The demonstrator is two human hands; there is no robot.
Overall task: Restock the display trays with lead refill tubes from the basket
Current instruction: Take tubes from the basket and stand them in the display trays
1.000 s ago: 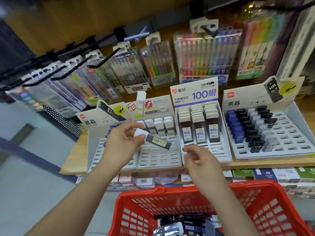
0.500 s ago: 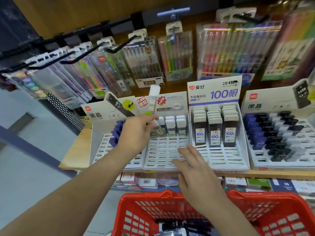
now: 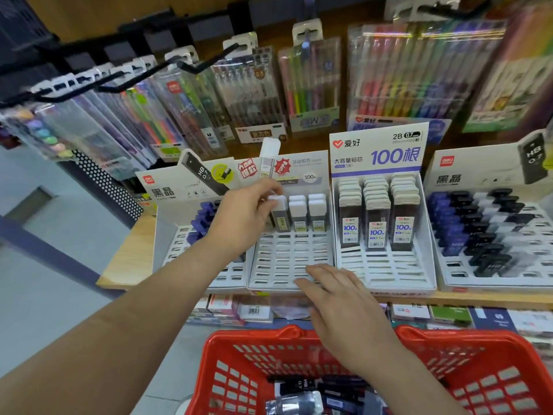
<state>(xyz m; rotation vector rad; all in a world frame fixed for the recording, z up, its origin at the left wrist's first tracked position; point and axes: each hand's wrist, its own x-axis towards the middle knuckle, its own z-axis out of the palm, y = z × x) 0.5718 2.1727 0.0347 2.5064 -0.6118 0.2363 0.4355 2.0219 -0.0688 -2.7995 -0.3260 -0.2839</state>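
My left hand point(image 3: 239, 217) pinches the white cap of a dark lead refill tube point(image 3: 279, 215), which stands upright in the back left of the second white slotted tray point(image 3: 287, 265), beside other white-capped tubes point(image 3: 308, 214). My right hand point(image 3: 338, 301) lies flat with straight fingers on that tray's front rows. A red basket point(image 3: 227, 372) below holds several dark HB lead tubes point(image 3: 302, 387). To the right stands a tray of 100-lead tubes point(image 3: 377, 223), and further right a tray of black and blue tubes point(image 3: 475, 232).
The leftmost tray point(image 3: 179, 244) holds blue tubes behind my left arm. Pen packs point(image 3: 308, 85) hang on black hooks above the trays. The wooden shelf edge point(image 3: 128, 259) ends at left over a grey floor. Boxed goods sit on the shelf below.
My left hand carried the tube from mid-air above the tray down into the back row and stood it upright. My right hand moved forward onto the tray's front.
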